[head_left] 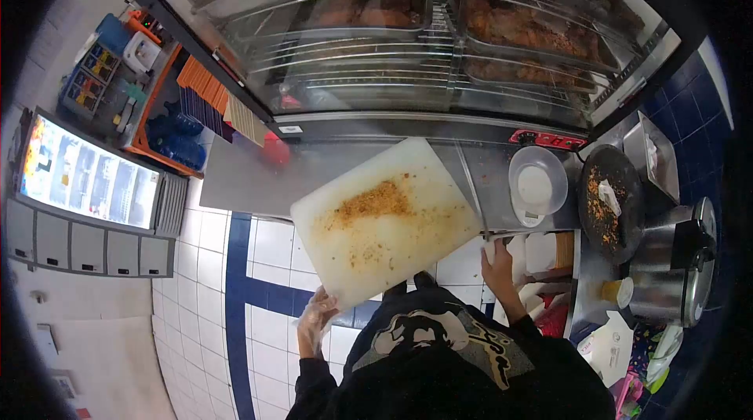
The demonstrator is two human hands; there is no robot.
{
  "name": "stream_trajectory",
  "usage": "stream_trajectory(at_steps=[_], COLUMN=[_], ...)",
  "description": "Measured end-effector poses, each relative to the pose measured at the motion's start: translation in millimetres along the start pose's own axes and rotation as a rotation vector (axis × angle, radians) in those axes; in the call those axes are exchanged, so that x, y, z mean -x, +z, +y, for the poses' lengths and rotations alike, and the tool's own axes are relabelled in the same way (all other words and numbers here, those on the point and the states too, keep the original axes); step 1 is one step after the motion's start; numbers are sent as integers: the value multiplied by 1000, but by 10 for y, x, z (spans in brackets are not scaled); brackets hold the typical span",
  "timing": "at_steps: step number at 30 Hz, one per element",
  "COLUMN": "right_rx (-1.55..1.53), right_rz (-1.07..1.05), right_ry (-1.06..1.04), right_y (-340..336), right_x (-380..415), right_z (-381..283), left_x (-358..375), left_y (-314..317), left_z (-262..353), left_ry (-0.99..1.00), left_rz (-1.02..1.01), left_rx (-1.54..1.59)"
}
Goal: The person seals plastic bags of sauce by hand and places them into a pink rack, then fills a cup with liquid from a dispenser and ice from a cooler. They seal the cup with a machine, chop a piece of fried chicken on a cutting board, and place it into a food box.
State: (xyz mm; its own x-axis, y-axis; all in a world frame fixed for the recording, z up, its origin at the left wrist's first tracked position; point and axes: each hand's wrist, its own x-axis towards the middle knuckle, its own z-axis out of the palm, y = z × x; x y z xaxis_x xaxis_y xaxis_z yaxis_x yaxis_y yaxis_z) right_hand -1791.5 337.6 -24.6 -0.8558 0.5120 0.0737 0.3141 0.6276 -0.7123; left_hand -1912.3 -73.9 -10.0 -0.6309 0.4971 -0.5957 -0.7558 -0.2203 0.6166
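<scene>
A white cutting board (365, 259) is tilted over the front edge of the steel counter, with brown crumbs (376, 202) spread on its upper middle. My left hand (318, 312), in a clear plastic glove, grips the board's lower left corner. My right hand (499, 263) is right of the board, its fingers closed round the dark handle of a knife (464, 177), whose long thin blade points up across the counter. Right of the knife, a clear round bowl (536, 185) sits on a white scale (531, 220).
A glass warming cabinet (423, 128) with trays of meat stands behind the counter. At right are a dark pan (600, 224) with food scraps, a steel pot (659, 283), a steel tray (652, 155) and a cup (618, 291). A lit fridge (90, 173) is at left.
</scene>
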Motion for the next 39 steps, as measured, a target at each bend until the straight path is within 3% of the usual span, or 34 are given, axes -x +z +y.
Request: stream_trajectory(at_steps=[1, 4, 5, 7, 9, 11, 13, 16, 19, 21, 22, 24, 25, 27, 29, 31, 33, 34, 36, 37, 39], right_rx=[28, -21, -13, -40, -5, -170, -154, -81, 11, -149, -145, 231, 235, 375, 444, 263, 362, 454, 466, 478, 497], right_rz=[-59, 8, -2, 42, -10, -1, 51, 135, 212, 173, 172, 228, 229, 158, 62, 72, 154, 245, 187, 135, 136], right_ry=[157, 269, 270, 285, 329, 474, 422, 404, 377, 581, 583, 326, 328, 154, 153, 120, 83, 48, 140, 231, 187], right_y=[-54, -248, -253, -198, -122, -93, -44, 14, 31, -122, -121, -109, -85, -3, -46, -72, 2, 7, -63, -83, -41], right_x=[129, 474, 547, 700, 767, 787, 768, 686, 545, 286, 136, -43, -39, -44, 35, 132, 126, 120, -12, -119, -303], right_z=[23, -126, -75, 77, 315, 390, 533, 702, 720, 341, 297, 263, 318, 426, 147, -110, 312, 494, 477, 455, 454], left_x=[-85, -512, -472, -364, -404, -420, -426, -48, 171, 702, 868, 1349, 1517, 1865, 2017, 2121, 2203, 2196, 2130, 2033, 1695], left_y=[-28, -243, -38, 313, 96, -77, -119, 50, -466, -451, -576, -1061, -1259, -880, -918, -1016, -1127, -1170, -1263, -1272, -1264], left_z=[-74, -455, -398, -329, -520, -724, -842, -872, -1224, -1166, -1276, -1580, -1708, -1549, -1527, -1663, -1854, -1914, -2049, -2100, -2130], left_ry=[0, 500, 490, 451, 480, 508, 374, 512, 421, 486, 546, 568, 529, 447, 391, 331, 509, 507, 462, 469, 513], left_rz=[5, 325, 328, 261, 242, 217, 388, 254, 305, 351, 406, 438, 417, 701, 629, 562, 481, 486, 387, 391, 433], left_rx=[6, -1298, -1290, -161, -162, -173, -99, -57, 39, -289, -352, -404, -389, -413, -284, -155, -135, -132, 224, 228, -18])
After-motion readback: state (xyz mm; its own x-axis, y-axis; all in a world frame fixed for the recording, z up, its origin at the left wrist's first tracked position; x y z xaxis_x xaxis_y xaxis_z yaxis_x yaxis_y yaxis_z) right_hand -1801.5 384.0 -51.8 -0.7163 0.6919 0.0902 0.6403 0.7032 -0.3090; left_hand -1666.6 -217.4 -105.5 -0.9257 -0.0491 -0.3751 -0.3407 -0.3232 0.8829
